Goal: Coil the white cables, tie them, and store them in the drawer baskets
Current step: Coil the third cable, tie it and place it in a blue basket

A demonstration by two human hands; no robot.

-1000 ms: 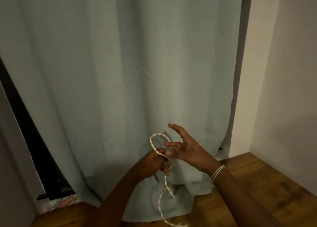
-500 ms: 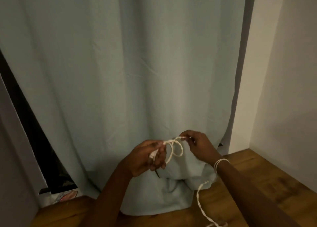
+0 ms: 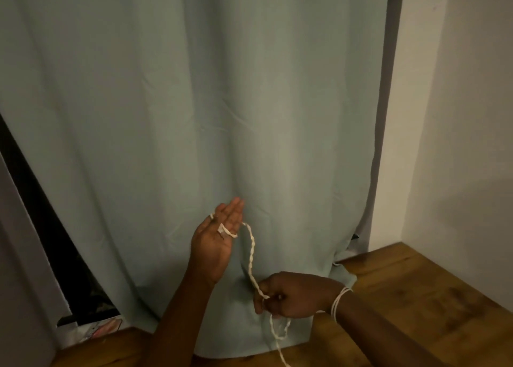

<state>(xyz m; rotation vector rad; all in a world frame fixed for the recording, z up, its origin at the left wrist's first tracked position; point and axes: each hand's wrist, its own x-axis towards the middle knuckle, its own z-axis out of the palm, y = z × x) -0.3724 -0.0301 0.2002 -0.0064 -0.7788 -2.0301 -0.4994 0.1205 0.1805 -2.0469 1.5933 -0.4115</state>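
Step in hand, as judged: coiling. The white cable is being wound about the raised left hand; no tie is made and no drawer basket is in view.

Nearest the camera, the right hand (image 3: 294, 297) is clenched on the white cable (image 3: 253, 258), pinching it where the strand enters the fist; the tail drops from below the hand and runs out at the bottom edge over the wooden floor (image 3: 416, 311). A band of white cord (image 3: 339, 301) circles the right wrist; whether it belongs to the same cable cannot be told.

Further out, the left hand (image 3: 218, 239) is held up, palm toward the camera, fingers straight and close together, released rather than gripping. A turn of the cable lies across the fingers near their base, and one end shows at the hand's left edge. Between the hands the cable runs as a single span with a slight bow.

The cable appears twisted, two pale strands wound together, thin and limp.

Next move, as judged: the right hand must carry the strand up and round the left fingers for another turn, keeping light tension so the turn does not slip.

Behind, a pale green curtain (image 3: 194, 103) hangs to the floor; a plain wall (image 3: 466, 144) stands at right.
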